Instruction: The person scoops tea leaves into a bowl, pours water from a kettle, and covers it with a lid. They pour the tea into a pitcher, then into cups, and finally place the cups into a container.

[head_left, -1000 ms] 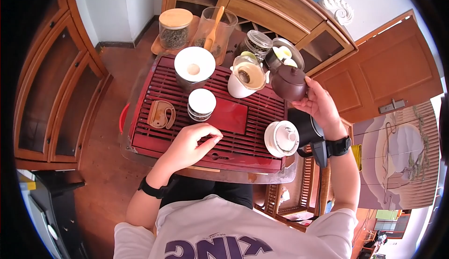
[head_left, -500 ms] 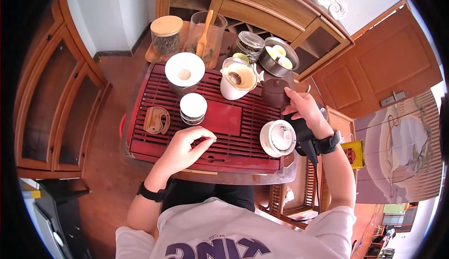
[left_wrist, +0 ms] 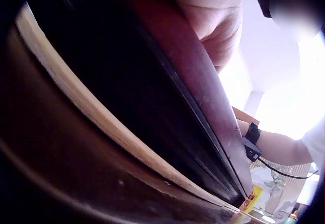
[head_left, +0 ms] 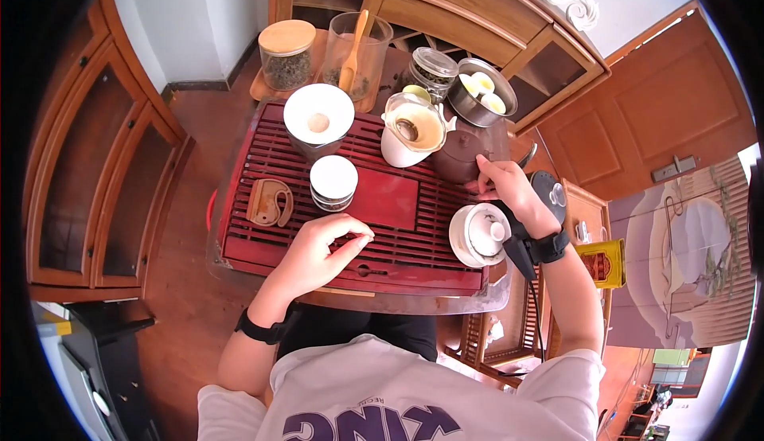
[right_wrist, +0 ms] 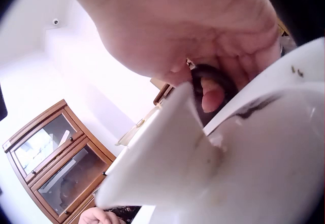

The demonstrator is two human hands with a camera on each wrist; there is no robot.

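A dark brown clay teapot [head_left: 459,157] stands at the right rear of the slatted red tea tray [head_left: 270,150]. My right hand [head_left: 513,190] grips its handle; the right wrist view shows a finger through the dark loop [right_wrist: 233,88]. Close in front of that hand is a white lidded gaiwan [head_left: 471,242]. Just left of the teapot sits a white pitcher [head_left: 395,153] with a strainer on top. My left hand [head_left: 318,254] rests at the tray's front edge, fingers loosely bent and holding nothing, near a small white-lidded jar [head_left: 333,178].
A dark vessel with a wide white top [head_left: 318,111] and a wooden clip-like piece [head_left: 269,202] stand on the tray. Behind it are a wooden-lidded tea jar [head_left: 288,67], a clear container with a wooden scoop [head_left: 350,67], a glass jar [head_left: 434,71] and a metal bowl [head_left: 477,111] holding white cups.
The teapot has come down from its raised place at the right onto the tray beside the pitcher, with my right hand still on its handle. My left hand stays put.
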